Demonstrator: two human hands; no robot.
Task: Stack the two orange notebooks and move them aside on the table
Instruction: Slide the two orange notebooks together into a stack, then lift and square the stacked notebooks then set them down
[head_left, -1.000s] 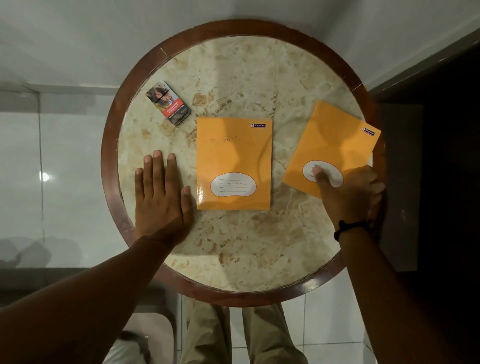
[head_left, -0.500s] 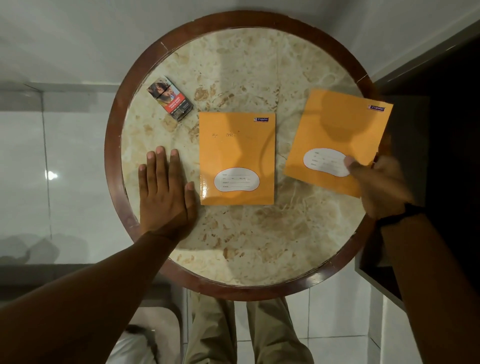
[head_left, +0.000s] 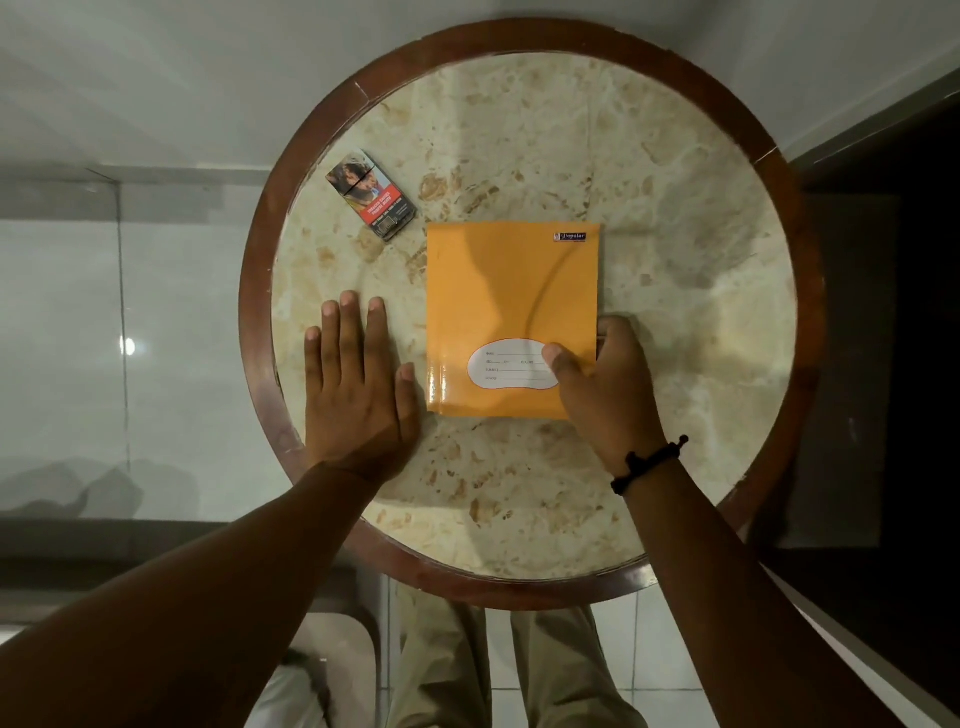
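One orange notebook (head_left: 511, 301) shows in the middle of the round marble table (head_left: 675, 260), cover up, with a white name label near its lower edge. The second orange notebook lies under it, almost fully hidden. My right hand (head_left: 605, 384) grips the top notebook at its lower right corner, thumb on the label and fingers around the right edge. My left hand (head_left: 356, 384) rests flat on the table just left of the notebooks, fingers apart, thumb close to the cover's left edge.
A small printed cigarette pack (head_left: 371, 195) lies at the upper left of the table. The table has a dark wooden rim (head_left: 260, 312). White floor tiles lie to the left, and my legs show below the table's near edge.
My right hand carried the right-hand notebook from the table's right edge leftwards and set it squarely over the middle notebook. My left hand stayed flat in place.
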